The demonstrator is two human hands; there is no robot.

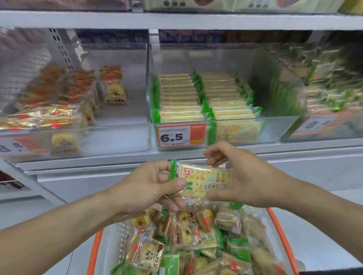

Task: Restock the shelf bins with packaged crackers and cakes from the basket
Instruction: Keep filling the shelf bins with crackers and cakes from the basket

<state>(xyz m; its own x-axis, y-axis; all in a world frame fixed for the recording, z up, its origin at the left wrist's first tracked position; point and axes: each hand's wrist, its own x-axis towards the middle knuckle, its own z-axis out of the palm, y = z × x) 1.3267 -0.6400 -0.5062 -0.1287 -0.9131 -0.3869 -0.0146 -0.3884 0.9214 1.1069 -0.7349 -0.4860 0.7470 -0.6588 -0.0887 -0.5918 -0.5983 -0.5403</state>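
Held between both hands: a green-edged cracker packet (206, 179), left hand (151, 185) pinching its green end seal with thumb over the front, right hand (241, 176) cupping the opposite end, fingers curled round it. Raised above the basket (283, 239), just below the front lip of the middle bin (228, 132), not yet inside. Matched in wrapper to the two rows of green cracker packs (205, 96) standing on edge in that bin, behind the price tag marked 6.5 (181, 136). Judged to be partway through: two rows filled nearly front to back, with bare floor along the right side, enough for another row. Left bin (71, 141) only part filled, with orange-and-gold cake packs (56, 97) crowded to the left and back, open floor at front right. Right bin (327, 127) blurred, seemingly holding mixed greenish packs. Basket heaped with cake packets (181, 227) and green cracker packets alike, so plenty left to shelve. Judged next: packet set on edge in the middle bin, beside the existing rows.
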